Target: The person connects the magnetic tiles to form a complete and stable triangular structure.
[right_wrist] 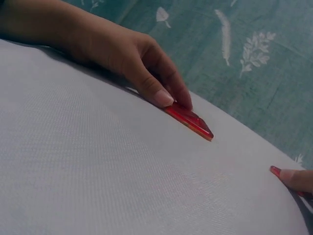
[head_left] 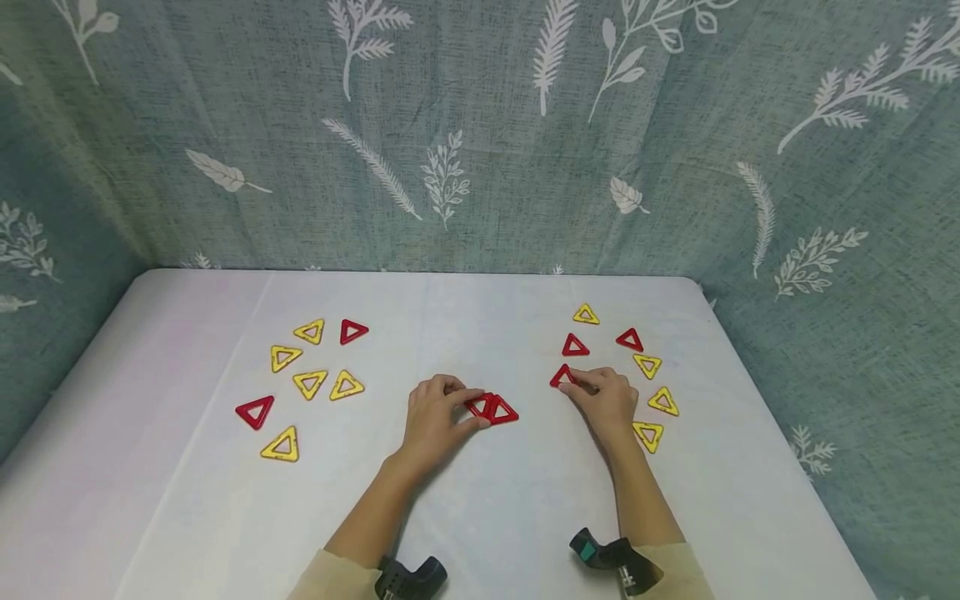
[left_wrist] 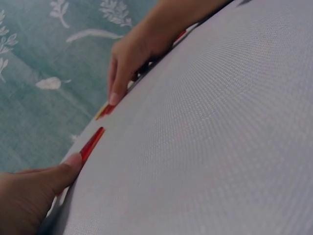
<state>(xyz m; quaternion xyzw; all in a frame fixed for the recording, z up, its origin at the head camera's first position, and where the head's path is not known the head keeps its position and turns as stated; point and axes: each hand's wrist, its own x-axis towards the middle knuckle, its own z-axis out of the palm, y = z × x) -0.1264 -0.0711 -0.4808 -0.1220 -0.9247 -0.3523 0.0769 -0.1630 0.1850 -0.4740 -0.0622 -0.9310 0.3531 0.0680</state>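
In the head view my left hand (head_left: 437, 418) pinches a red triangular tile (head_left: 472, 408) between thumb and fingers. A second red triangular tile (head_left: 504, 411) lies side to side with it, forming one flat pair. Farther right, my right hand (head_left: 609, 402) grips another red triangular tile (head_left: 557, 380) by its right corner, close over the white table. From the right wrist, the paired red tiles (right_wrist: 190, 120) appear flat under the left hand (right_wrist: 132, 58). The left wrist view has the left thumb on a red tile's edge (left_wrist: 92, 143).
Several yellow triangular tiles (head_left: 283, 445) and two red ones (head_left: 255, 412) are scattered at the left. At the right lie more yellow tiles (head_left: 663, 401), one partly behind my right wrist, and two red tiles (head_left: 575, 345). A leaf-patterned curtain (head_left: 480, 133) borders the white table (head_left: 480, 317).
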